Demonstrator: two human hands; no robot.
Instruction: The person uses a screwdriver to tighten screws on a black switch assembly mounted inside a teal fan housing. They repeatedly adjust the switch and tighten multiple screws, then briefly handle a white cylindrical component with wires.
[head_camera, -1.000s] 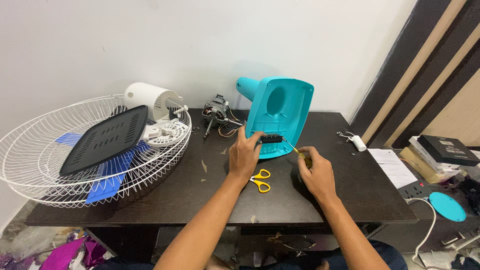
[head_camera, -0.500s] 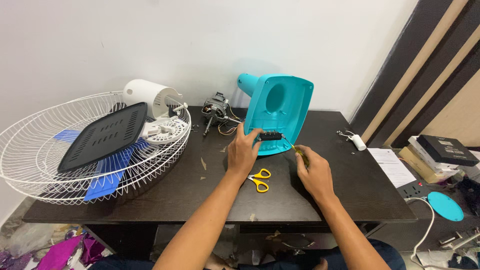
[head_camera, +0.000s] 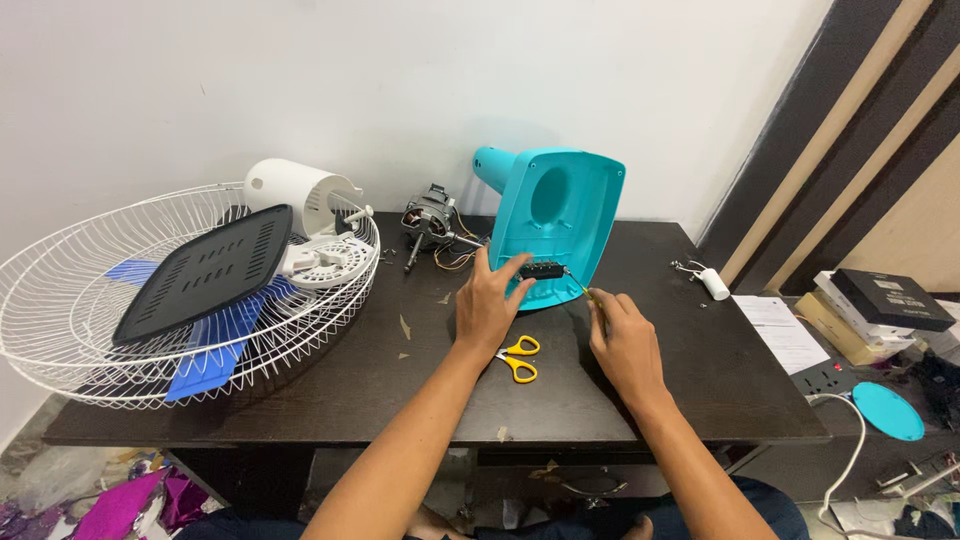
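A teal plastic fan housing (head_camera: 560, 225) stands open-side toward me on the dark table (head_camera: 420, 390). My left hand (head_camera: 490, 300) holds a small black switch block (head_camera: 541, 270) against the housing's lower edge. My right hand (head_camera: 622, 335) grips a thin yellow-handled screwdriver (head_camera: 583, 290) whose tip points at that block. Yellow-handled scissors (head_camera: 518, 358) lie on the table between my hands.
A white wire fan guard (head_camera: 170, 300) at the left holds a black grille panel (head_camera: 205, 270), blue blades and white plastic parts. A bare fan motor (head_camera: 432, 225) with wires sits behind my left hand. A white capacitor (head_camera: 712, 283) lies at the right; boxes and a teal disc lie beyond the table.
My right hand has moved up and left, bringing the screwdriver tip to the black block. My left hand stays on the block at the housing.
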